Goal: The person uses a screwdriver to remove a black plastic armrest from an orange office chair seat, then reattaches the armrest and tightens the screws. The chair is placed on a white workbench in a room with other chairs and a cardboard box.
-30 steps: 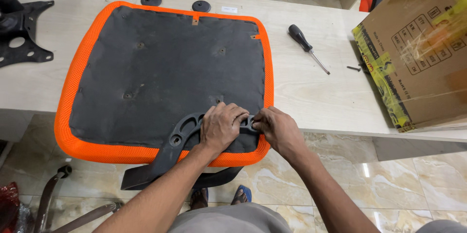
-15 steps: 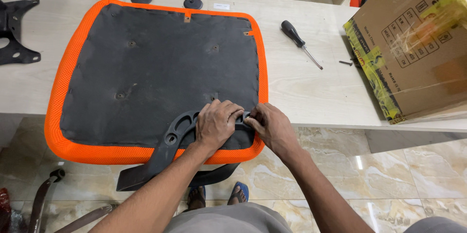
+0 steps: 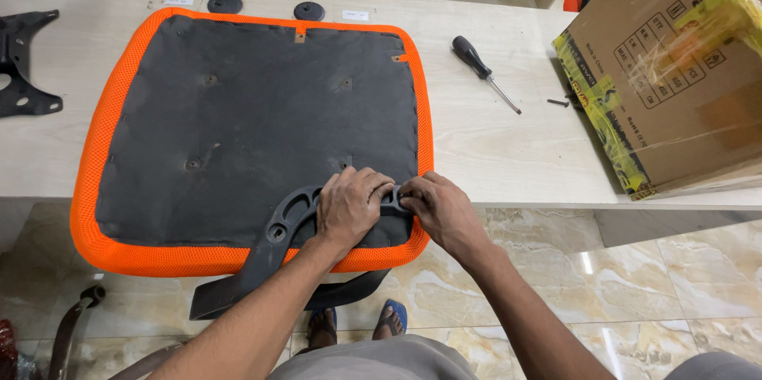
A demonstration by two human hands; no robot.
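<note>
An orange-edged chair seat [image 3: 238,122] lies upside down on a pale wooden table [image 3: 508,150], its dark grey underside facing up. A black plastic armrest bracket [image 3: 274,241] rests on the seat's near edge and hangs off it toward me. My left hand [image 3: 349,205] presses down on the bracket's upper end. My right hand [image 3: 440,209] pinches the same end of the bracket from the right, fingers closed on it. What sits under the fingers is hidden.
A black-handled screwdriver [image 3: 480,70] lies right of the seat, with a small dark screw [image 3: 557,101] beyond it. A cardboard box [image 3: 675,78] stands at the right. A black metal plate [image 3: 24,62] lies far left. Two black round caps [image 3: 266,7] sit behind the seat.
The view has drifted slightly. Both hands stay on the bracket at the seat's near edge, with only small finger shifts.
</note>
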